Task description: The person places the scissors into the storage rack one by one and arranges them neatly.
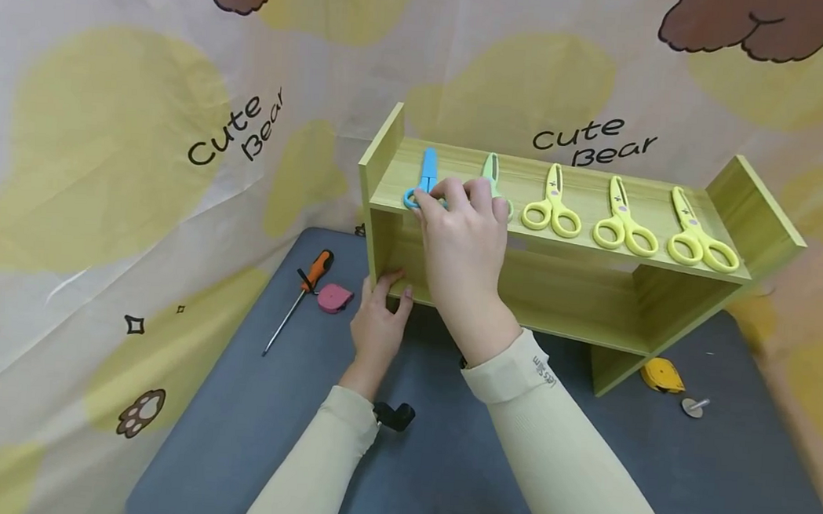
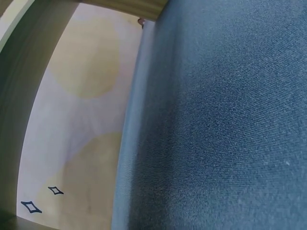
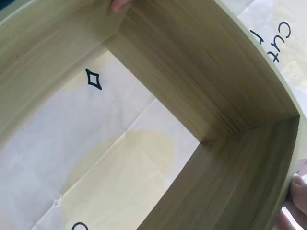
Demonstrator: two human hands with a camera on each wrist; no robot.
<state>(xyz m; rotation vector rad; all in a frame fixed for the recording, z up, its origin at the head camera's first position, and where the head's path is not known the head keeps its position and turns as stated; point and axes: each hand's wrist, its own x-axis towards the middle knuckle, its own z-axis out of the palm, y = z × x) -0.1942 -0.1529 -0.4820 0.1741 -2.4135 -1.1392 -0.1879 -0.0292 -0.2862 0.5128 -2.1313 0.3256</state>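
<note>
My right hand (image 1: 464,252) reaches over the front edge of the upper board and pinches the handles of the blue scissors (image 1: 428,168), partly hiding them. Beside them lie green scissors (image 1: 491,167), half covered by the same hand. Three pairs of yellow scissors continue the row to the right, starting with the yellow scissors (image 1: 552,203) near the middle. Low on the left side of the wooden shelf (image 1: 565,286), my left hand (image 1: 379,326) grips its corner by the bottom board. In the right wrist view, fingers (image 3: 300,189) show at the board's edge.
On the blue-grey table (image 1: 231,435), a screwdriver (image 1: 319,269) and a pink tape measure (image 1: 334,298) lie left of the shelf. Right of it are a yellow tape measure (image 1: 662,374) and a small metal disc with a stem (image 1: 693,406). A patterned cloth (image 1: 104,191) hangs behind.
</note>
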